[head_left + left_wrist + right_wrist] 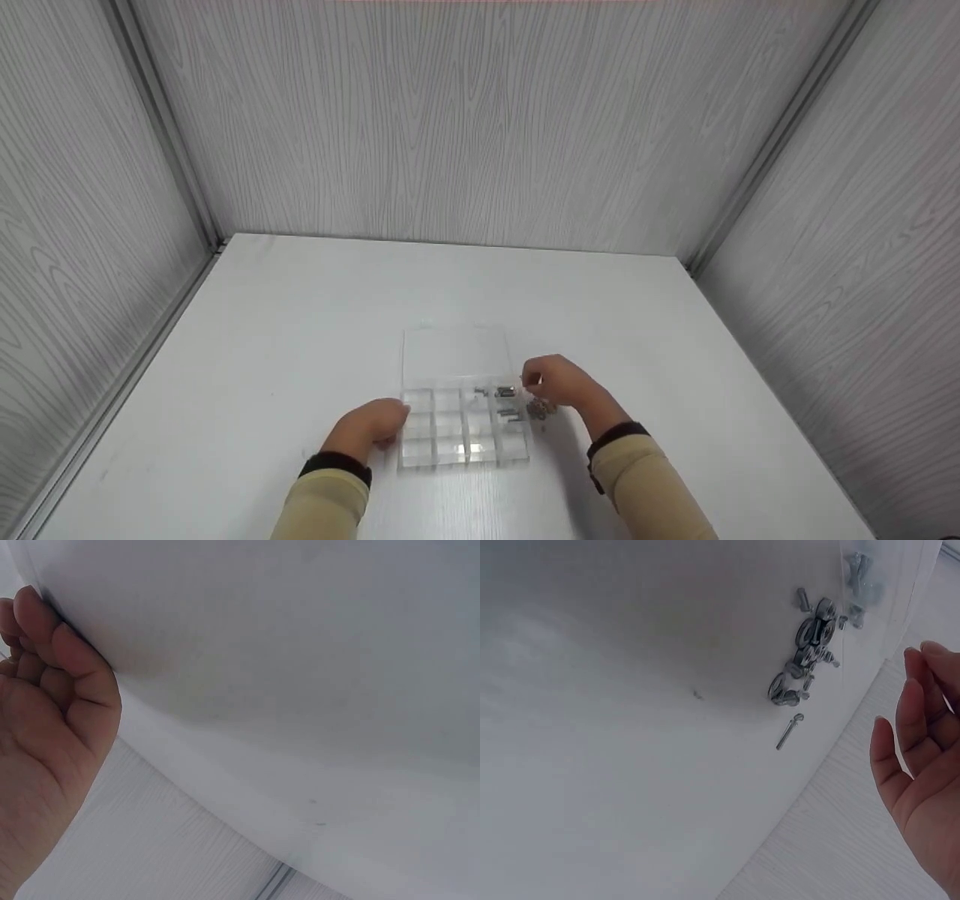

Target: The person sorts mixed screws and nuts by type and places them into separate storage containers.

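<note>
Clear compartment box [463, 435] lies flat on the white counter [300, 337], its lid [456, 351] folded open on the far side. Left hand [371, 426] rests against the box's left wall, fingers [67, 652] curled loosely, holding nothing visible; it looks to be bracing the box. Right hand [559, 382] hovers at the box's far right corner, above a small pile of screws and washers [540, 409] on the counter just right of the box. From the head view its fingertips seem brought together, possibly pinching a small piece, but the wrist view shows fingers [915, 712] fairly straight and nothing plainly held, so cannot tell for sure. A few metal pieces [504, 391] already sit in the far right compartments. Judgement: sorting goes best one piece at a time, lifted clear over the box's right wall and dropped straight into a cell, left hand keeping the box from sliding. One loose screw [788, 730] lies apart from the pile, nearer the person, easy to knock away. Grey wood-grain walls [480, 127] enclose the counter well beyond the box; nothing else near it
</note>
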Demonstrator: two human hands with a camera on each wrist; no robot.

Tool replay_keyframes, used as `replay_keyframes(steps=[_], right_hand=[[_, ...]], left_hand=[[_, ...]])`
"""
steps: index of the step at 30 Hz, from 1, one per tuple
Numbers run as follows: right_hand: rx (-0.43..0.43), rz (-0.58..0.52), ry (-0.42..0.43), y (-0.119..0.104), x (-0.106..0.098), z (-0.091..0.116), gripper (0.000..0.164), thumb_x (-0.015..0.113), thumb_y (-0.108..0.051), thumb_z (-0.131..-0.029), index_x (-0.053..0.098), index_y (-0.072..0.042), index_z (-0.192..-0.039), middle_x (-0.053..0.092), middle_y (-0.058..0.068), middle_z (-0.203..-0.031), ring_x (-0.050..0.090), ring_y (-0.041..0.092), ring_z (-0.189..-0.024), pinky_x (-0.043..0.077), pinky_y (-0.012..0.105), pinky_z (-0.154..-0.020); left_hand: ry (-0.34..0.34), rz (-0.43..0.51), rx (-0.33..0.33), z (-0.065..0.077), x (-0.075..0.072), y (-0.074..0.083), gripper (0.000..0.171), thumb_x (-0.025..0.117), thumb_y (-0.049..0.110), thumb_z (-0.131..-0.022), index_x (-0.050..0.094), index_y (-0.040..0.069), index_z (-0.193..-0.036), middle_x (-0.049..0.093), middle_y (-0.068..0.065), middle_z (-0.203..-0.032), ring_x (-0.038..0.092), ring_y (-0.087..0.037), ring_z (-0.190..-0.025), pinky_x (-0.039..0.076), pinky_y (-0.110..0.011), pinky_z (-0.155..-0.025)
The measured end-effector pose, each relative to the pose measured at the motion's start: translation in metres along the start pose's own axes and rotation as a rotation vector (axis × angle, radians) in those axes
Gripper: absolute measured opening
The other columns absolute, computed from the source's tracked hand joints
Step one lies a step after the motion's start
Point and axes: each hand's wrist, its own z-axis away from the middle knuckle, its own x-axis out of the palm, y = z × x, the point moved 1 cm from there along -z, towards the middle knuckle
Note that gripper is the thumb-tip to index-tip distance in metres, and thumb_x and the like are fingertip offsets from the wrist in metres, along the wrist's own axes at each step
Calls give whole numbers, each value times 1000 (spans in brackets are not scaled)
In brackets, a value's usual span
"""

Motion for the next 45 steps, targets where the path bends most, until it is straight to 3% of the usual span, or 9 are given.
replay_keyframes(steps=[7, 11, 17, 22, 27, 34, 40, 45], right_hand=[[234, 93, 109, 24, 0, -2, 6, 62, -6, -84, 63, -9, -88, 60, 2, -81, 56, 17, -75, 47, 34, -67], [362, 138, 77, 36, 6, -3, 15, 60, -6, -85, 63, -12, -98, 62, 4, -91, 58, 20, -84, 48, 36, -73], [450, 130, -13, 44, 13, -3, 26, 57, -6, -86, 60, -13, -111, 61, 8, -113, 55, 26, -107, 44, 42, -88], [448, 158, -42, 43, 16, -4, 24, 58, -6, -85, 61, -13, -108, 62, 7, -111, 56, 26, -105, 44, 41, -87], [446, 175, -41, 42, 19, -6, 8, 57, -10, -87, 59, -12, -94, 62, 5, -92, 57, 22, -84, 47, 37, -75], [454, 151, -57, 47, 24, -6, 4, 62, -10, -84, 58, -8, -85, 57, 4, -77, 52, 19, -69, 46, 34, -65], [432, 154, -8, 51, 19, -3, 5, 54, -7, -88, 57, -10, -87, 59, 5, -82, 53, 21, -74, 46, 36, -70], [424, 192, 15, 53, 17, 0, 10, 50, -10, -92, 58, -10, -97, 62, 8, -95, 58, 26, -90, 46, 40, -78]], left_hand=[[0, -46, 25, -2, 0, -1, 37, 29, 21, -99, 54, 0, -82, 40, -3, -53, 31, -14, -40, 38, -28, -56], [5, -47, 27, -1, 1, -1, 38, 29, 21, -99, 54, 1, -79, 36, -2, -48, 28, -12, -39, 35, -27, -50], [15, -67, 28, -1, 1, 0, 39, 29, 22, -99, 51, 3, -72, 39, -3, -52, 33, -15, -42, 37, -28, -54], [31, -99, 46, 0, 0, 1, 36, 30, 19, -98, 51, 1, -75, 47, -9, -65, 43, -21, -51, 42, -33, -62], [29, -91, 44, 0, -1, 0, 35, 30, 19, -99, 52, 0, -80, 51, -12, -72, 44, -21, -54, 42, -33, -62], [12, -20, 21, 1, 0, 0, 37, 29, 22, -99, 56, 0, -88, 37, -2, -52, 27, -12, -40, 36, -27, -53], [26, -22, 28, 1, 0, -1, 38, 29, 23, -99, 55, 2, -80, 36, -1, -51, 28, -12, -40, 34, -26, -49], [25, -32, 47, 1, 1, -1, 38, 29, 22, -99, 54, 3, -78, 37, -2, -50, 30, -14, -42, 38, -29, -57]])
